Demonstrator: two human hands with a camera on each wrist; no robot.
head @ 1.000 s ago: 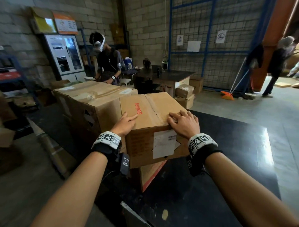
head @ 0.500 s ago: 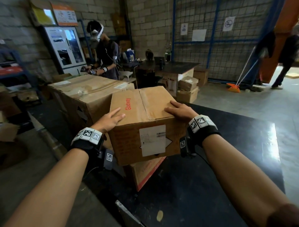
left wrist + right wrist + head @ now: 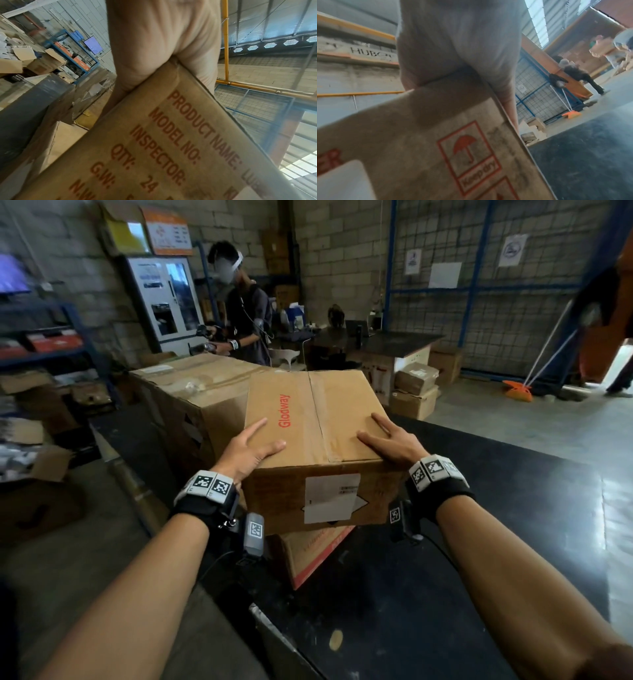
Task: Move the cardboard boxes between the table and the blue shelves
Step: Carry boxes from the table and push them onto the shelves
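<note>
A brown cardboard box [image 3: 318, 419] printed "Glodway" in red sits on a lower red-striped box [image 3: 308, 559] on the black table [image 3: 445, 577]. My left hand [image 3: 250, 451] grips its near left top corner, thumb and forefinger on the lid, the other fingers over the side. My right hand [image 3: 394, 443] grips the near right top corner the same way. In the left wrist view the palm [image 3: 163, 33] presses on the box's printed side [image 3: 171, 148]. In the right wrist view the palm [image 3: 457, 40] caps the box's corner [image 3: 419, 135].
A large taped box [image 3: 191, 392] stands just left of the held one. Blue shelves [image 3: 78, 344] with cartons line the left wall. A person [image 3: 245, 316] stands behind the boxes. Stacked small boxes [image 3: 414, 392] and an orange broom [image 3: 517, 390] are on the floor beyond.
Both hands have slid outward from the lid's near middle to the box's near corners. The box still sits on the lower box.
</note>
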